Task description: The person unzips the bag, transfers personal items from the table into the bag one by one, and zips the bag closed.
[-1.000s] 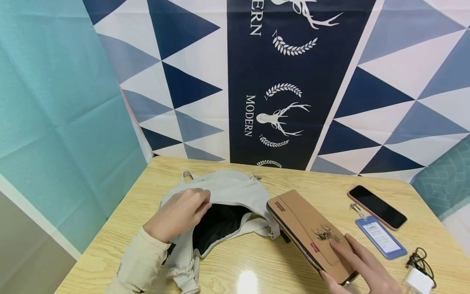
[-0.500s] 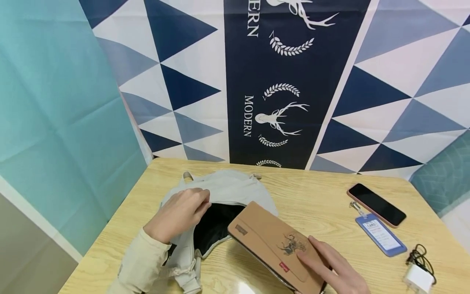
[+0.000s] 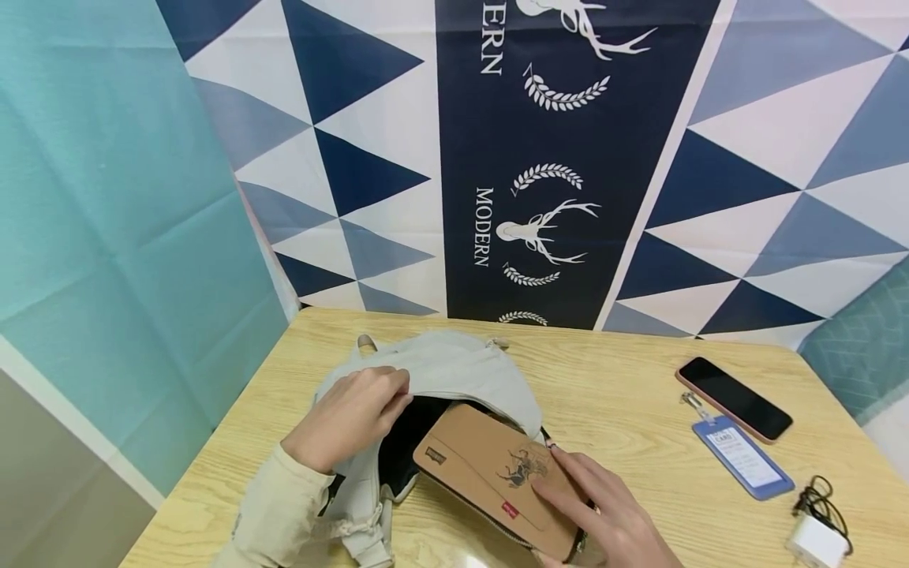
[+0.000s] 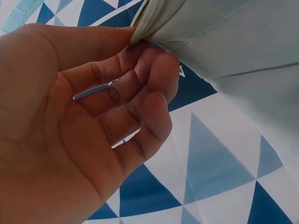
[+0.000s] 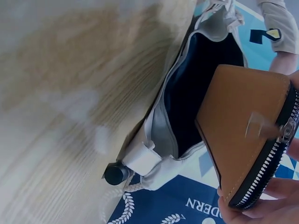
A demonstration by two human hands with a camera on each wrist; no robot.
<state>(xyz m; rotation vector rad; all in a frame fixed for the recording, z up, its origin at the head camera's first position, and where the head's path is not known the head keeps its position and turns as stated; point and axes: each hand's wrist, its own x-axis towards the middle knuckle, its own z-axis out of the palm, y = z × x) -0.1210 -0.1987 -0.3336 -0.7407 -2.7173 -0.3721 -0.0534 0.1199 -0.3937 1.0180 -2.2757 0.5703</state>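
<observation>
The wallet (image 3: 490, 481) has shifted toward nine o'clock, long axis ten-to-four, pointing ten at the bag (image 3: 454, 359). Right hand (image 3: 607, 509) grips it, thumb against fingers; left hand (image 3: 355, 414) pinches the bag's edge.

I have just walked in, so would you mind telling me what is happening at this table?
A person pinches the edge of a bag's opening with the left hand. The right hand holds a brown wallet with its far end at that opening; most of the wallet is outside. The phone, badge and charger lie on the table, off to the right.
</observation>
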